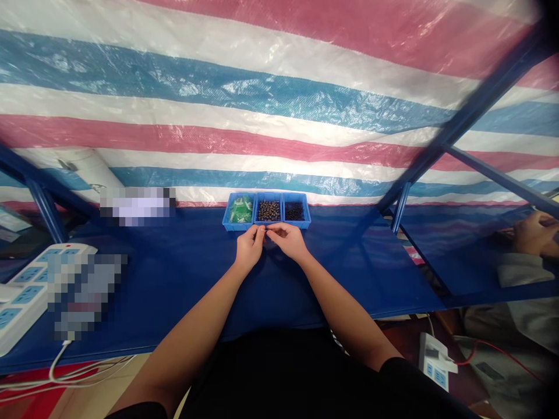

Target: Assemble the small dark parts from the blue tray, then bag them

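Observation:
My left hand [250,245] and my right hand [288,239] meet fingertip to fingertip just in front of three joined blue bins. Both are closed in a pinch, and whatever lies between the fingers is too small to make out. The left bin [226,223] holds green pieces in clear plastic. In the middle bin [268,223] is a heap of small brass-and-dark metal parts [269,210]. Small dark parts [294,210], perhaps screws, fill the bottom of the right bin [306,223].
The blue table [183,291] stretches to both sides. A white power strip [56,256] and a cabled, blurred-out device [89,297] lie at left. Blue frame posts [399,209] stand at right, beyond which another person's hand [535,233] shows. Striped sheeting [262,99] hangs behind.

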Motion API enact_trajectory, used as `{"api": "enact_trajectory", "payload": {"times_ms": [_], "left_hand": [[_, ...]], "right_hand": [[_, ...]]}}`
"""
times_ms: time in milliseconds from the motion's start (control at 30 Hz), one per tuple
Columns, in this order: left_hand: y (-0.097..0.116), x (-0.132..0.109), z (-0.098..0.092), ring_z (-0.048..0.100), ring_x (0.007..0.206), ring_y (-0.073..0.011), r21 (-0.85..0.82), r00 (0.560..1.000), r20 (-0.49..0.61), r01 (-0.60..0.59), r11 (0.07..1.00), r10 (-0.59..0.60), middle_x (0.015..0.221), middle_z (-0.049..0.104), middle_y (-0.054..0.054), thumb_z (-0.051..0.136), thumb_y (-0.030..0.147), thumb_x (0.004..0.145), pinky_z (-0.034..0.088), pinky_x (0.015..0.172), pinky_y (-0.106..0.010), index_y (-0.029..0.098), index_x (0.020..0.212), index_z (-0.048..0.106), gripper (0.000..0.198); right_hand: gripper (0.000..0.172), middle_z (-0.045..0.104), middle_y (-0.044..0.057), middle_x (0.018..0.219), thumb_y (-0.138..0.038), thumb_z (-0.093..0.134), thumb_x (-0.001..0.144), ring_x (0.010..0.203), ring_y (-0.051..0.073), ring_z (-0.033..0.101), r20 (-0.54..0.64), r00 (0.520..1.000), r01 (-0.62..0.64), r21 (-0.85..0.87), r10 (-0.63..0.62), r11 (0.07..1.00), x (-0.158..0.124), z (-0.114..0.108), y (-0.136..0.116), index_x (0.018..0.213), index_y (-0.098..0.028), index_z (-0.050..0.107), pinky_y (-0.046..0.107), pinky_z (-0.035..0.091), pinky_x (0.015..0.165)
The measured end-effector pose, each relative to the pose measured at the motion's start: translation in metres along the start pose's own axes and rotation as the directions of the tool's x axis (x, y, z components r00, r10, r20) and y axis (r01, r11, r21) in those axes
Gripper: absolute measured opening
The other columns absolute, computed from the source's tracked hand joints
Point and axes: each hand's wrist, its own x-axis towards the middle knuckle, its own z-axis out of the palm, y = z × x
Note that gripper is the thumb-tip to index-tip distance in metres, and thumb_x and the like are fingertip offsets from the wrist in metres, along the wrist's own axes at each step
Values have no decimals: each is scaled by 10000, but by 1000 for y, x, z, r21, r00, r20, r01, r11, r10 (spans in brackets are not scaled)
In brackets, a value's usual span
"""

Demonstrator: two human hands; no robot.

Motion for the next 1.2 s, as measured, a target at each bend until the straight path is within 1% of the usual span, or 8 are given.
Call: {"api": "enact_trajectory", "payload": {"times_ms": [167, 333, 467, 567, 667, 833, 967, 1200], "left_hand": [[6, -1, -2, 558, 561, -122, -23, 992, -117, 37, 999, -40, 614, 596, 7, 418, 471, 943, 430, 558, -229, 194, 737, 591, 386], [10, -1, -3, 554, 561, -115, -49, 971, -231, 45, 998, -55, 592, 585, 9, 413, 434, 948, 442, 595, -228, 192, 710, 580, 378], [9, 1, -3, 559, 575, -112, -65, 947, -315, 44, 997, -62, 578, 571, 15, 398, 428, 955, 453, 648, -229, 188, 704, 570, 387], [7, 3, -3, 555, 573, -113, -101, 936, -341, 58, 993, -89, 569, 559, 18, 396, 433, 955, 452, 642, -228, 191, 699, 558, 387], [5, 4, -3, 547, 565, -116, -118, 933, -341, 78, 990, -114, 565, 559, 16, 397, 435, 952, 449, 620, -229, 194, 695, 555, 386], [3, 4, -2, 551, 569, -119, -93, 943, -313, 87, 992, -113, 573, 566, 13, 401, 440, 952, 443, 609, -232, 195, 698, 563, 388], [-1, 4, -2, 560, 576, -121, -56, 957, -263, 107, 993, -118, 594, 584, 13, 417, 442, 944, 439, 597, -232, 195, 716, 587, 378], [-7, 5, 1, 659, 840, -171, 20, 996, -89, -20, 1000, 22, 964, 708, -37, 489, 339, 911, 501, 804, -293, 210, 1033, 659, 245]], "right_hand": [[372, 719, 68, 777, -376, 744, 717, 604, 164, 658, -27, 987, -155, 148, 160, 977, 6, 2, -2, 993, -131, 708, 327, 584, 607], [679, 591, 99, 1319, -322, 726, 749, 933, 204, 700, -21, 994, -97, 267, 106, 959, 8, 8, -4, 1377, -236, 484, 378, 597, 815], [360, 683, 63, 1147, -280, 603, 849, 857, 167, 688, 40, 998, 59, -140, -53, 988, 1, 5, -1, 1204, -231, 644, 323, 563, 820], [223, 711, 53, 969, -237, 615, 847, 858, 170, 643, 248, 959, 238, -435, -138, 869, -4, 3, 0, 1043, -207, 718, 323, 512, 858], [241, 684, 72, 936, -262, 686, 816, 928, 194, 586, 377, 916, 348, -573, -139, 742, -6, 6, 1, 1042, -184, 715, 330, 471, 872], [184, 643, 67, 854, -309, 659, 858, 831, 176, 555, 419, 906, 356, -673, -62, 649, -8, 13, 7, 970, -181, 732, 318, 442, 819], [134, 660, 47, 822, -197, 625, 852, 789, 163, 578, 396, 913, 339, -599, -99, 725, -8, 12, 7, 940, -186, 725, 294, 448, 762], [194, 719, 39, 912, -286, 619, 820, 741, 149, 634, 48, 999, 10, -87, -6, 996, 0, 4, 0, 963, -201, 720, 279, 497, 693]]}}
